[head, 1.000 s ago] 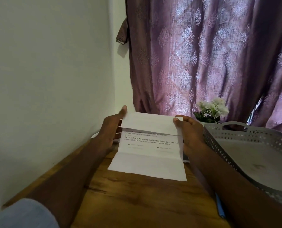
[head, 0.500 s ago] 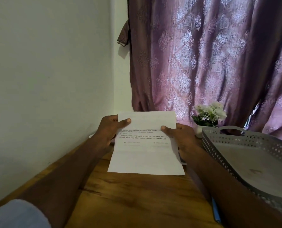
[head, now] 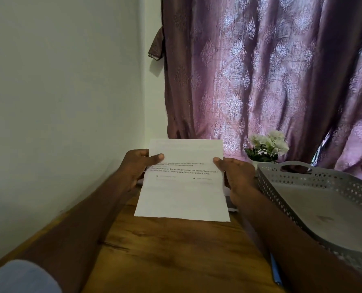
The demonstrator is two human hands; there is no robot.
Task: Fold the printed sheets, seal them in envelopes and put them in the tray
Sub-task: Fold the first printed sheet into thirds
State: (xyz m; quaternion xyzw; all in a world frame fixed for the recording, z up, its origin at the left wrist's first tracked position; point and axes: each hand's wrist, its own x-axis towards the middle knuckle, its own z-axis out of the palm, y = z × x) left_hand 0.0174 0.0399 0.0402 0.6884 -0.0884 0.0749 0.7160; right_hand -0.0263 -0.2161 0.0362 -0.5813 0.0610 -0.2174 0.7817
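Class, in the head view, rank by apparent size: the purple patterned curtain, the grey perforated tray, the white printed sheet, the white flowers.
1. Purple patterned curtain
2. Grey perforated tray, cut off by the frame
3. White printed sheet
4. White flowers

Wooden table (head: 176,250) at 6 o'clock. Purple patterned curtain (head: 260,70) at 1 o'clock. White flowers (head: 267,145) at 3 o'clock. Pale wall (head: 59,92) at 9 o'clock.
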